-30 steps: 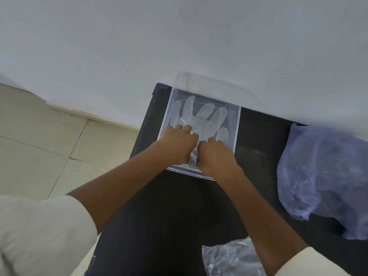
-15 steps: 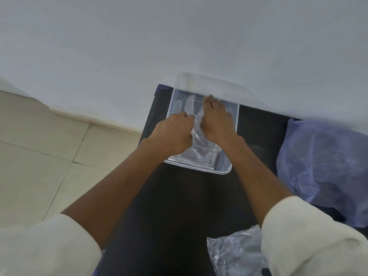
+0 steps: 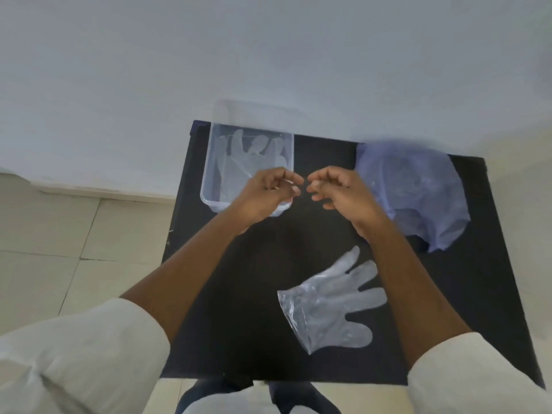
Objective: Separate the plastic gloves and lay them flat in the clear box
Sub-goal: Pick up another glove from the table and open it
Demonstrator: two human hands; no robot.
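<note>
The clear box [image 3: 208, 174] stands at the far left corner of the black table [image 3: 239, 309]. Clear plastic gloves [image 3: 251, 153] lie flat inside it, fingers pointing away from me. Another clear glove [image 3: 328, 303] lies spread on the table at the near right, under my right forearm. My left hand [image 3: 263, 195] hovers over the box's near right corner, fingers loosely curled, holding nothing. My right hand [image 3: 340, 192] hovers just right of it, also loosely curled with nothing in it. The fingertips of the two hands nearly meet.
A crumpled bluish plastic bag [image 3: 418, 186] lies at the far right of the table. A white wall [image 3: 268, 55] rises right behind the table. Tiled floor [image 3: 74, 234] shows beyond the table's left edge.
Both hands have come up out of the box and back toward me, leaving the glove flat inside. The view has tilted down, so the whole glove on the table shows.
</note>
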